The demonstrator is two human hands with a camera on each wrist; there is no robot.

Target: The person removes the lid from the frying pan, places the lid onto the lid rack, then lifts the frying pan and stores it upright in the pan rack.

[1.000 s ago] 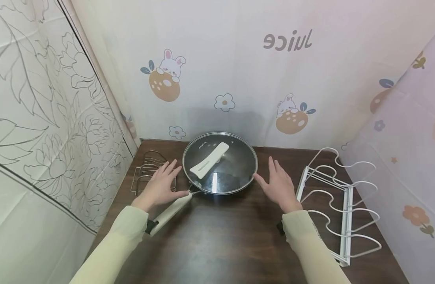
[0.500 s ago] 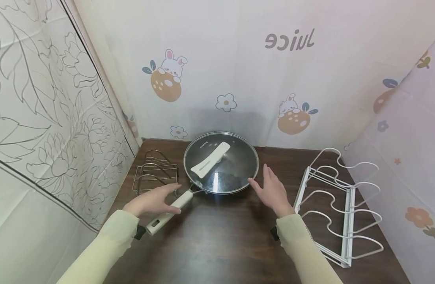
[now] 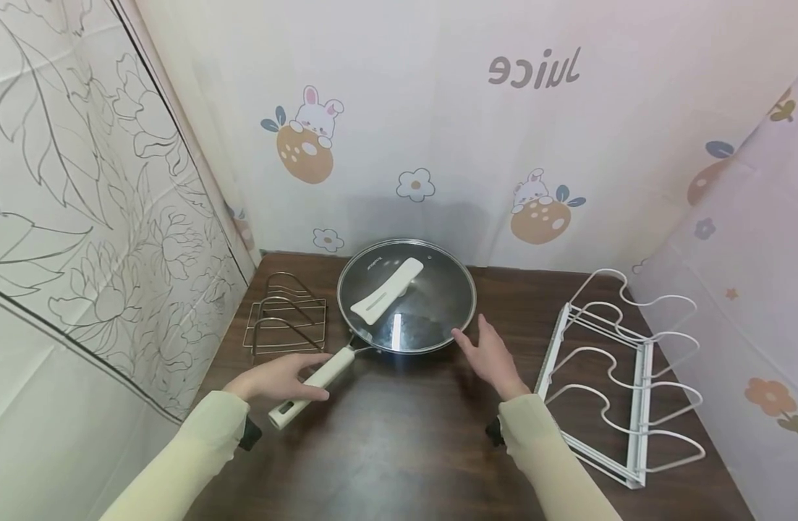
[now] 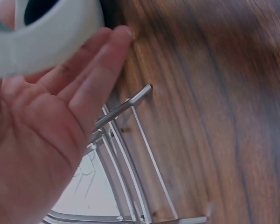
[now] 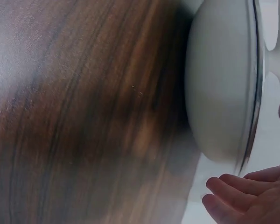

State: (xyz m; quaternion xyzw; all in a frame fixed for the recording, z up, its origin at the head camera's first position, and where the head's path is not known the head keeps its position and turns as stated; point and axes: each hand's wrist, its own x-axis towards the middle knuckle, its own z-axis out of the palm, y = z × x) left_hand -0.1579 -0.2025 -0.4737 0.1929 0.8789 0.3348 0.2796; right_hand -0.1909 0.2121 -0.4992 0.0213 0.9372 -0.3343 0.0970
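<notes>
A frying pan [image 5: 217, 88] with a pale outside stands at the back middle of the table. Its glass lid [image 3: 438, 300] is on, topped by a long cream lid handle [image 3: 385, 293]. The pan's cream handle [image 3: 331, 367] points toward the front left. My left hand [image 3: 275, 379] is at this handle, thumb on the near side and fingers on the far side. In the left wrist view those fingers [image 4: 95, 70] extend beside the handle without curling round it. My right hand [image 3: 491, 358] is spread beside the pan's right edge, holding nothing; whether it touches the rim is unclear.
Left of the pan, a small metal wire rack [image 3: 284, 325] stands close to my left hand. A longer white rack [image 3: 639, 405] with wavy loops lies along the right side. Printed curtains [image 3: 412, 108] rise behind the brown table [image 3: 399, 449] and at both sides.
My left hand has moved from above the handle's pan end down and back, to around the handle. The right hand has drifted slightly left and nearer me. The pan has stayed put.
</notes>
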